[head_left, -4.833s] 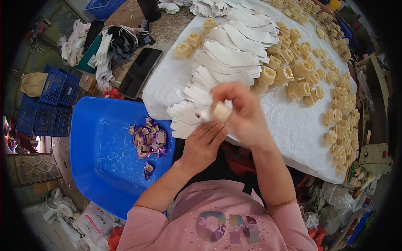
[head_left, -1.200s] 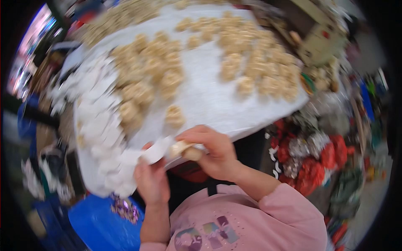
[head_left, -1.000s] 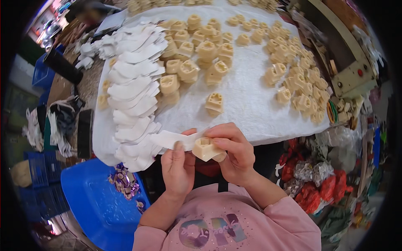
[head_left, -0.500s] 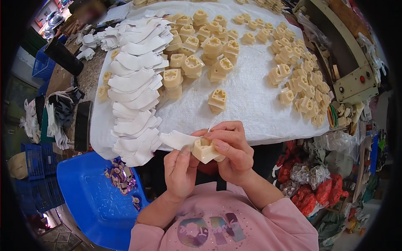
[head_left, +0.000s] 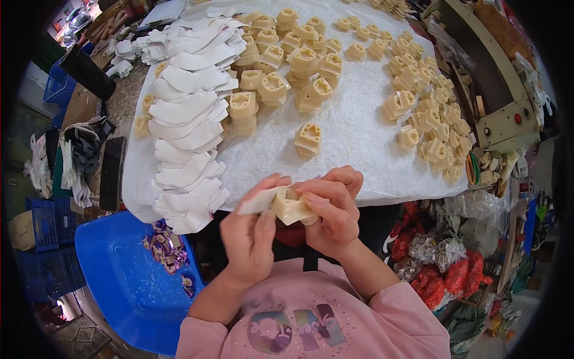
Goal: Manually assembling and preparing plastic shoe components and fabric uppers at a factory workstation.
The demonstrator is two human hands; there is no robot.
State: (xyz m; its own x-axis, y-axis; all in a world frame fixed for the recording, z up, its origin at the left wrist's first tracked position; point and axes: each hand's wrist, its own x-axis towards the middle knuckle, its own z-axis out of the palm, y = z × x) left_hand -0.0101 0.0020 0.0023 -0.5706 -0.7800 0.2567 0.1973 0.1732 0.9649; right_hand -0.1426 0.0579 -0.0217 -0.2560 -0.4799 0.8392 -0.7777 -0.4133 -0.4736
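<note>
Near the table's front edge, my right hand (head_left: 336,206) grips a cream, hollow moulded plastic piece (head_left: 290,210) between thumb and fingers. My left hand (head_left: 246,239) is closed round a white curved strip (head_left: 256,202), its fingers behind the strip and its thumb toward me. One end of the strip lies against the left side of the cream piece; what the fingertips do behind it is hidden. Straight ahead on the cloth stands a short stack of similar cream pieces (head_left: 308,141). A long overlapping row of white curved strips (head_left: 188,113) lies to the left.
More cream pieces stand in stacks (head_left: 272,87) farther back and in a heap (head_left: 433,119) at the right, on a white woven cloth (head_left: 359,137). A blue tub (head_left: 119,293) with purple pieces sits lower left. A phone (head_left: 112,173) lies at the table's left.
My left hand has come up along the white strip and turned it against the cream piece, so less of the strip sticks out leftward. The right hand keeps its grip.
</note>
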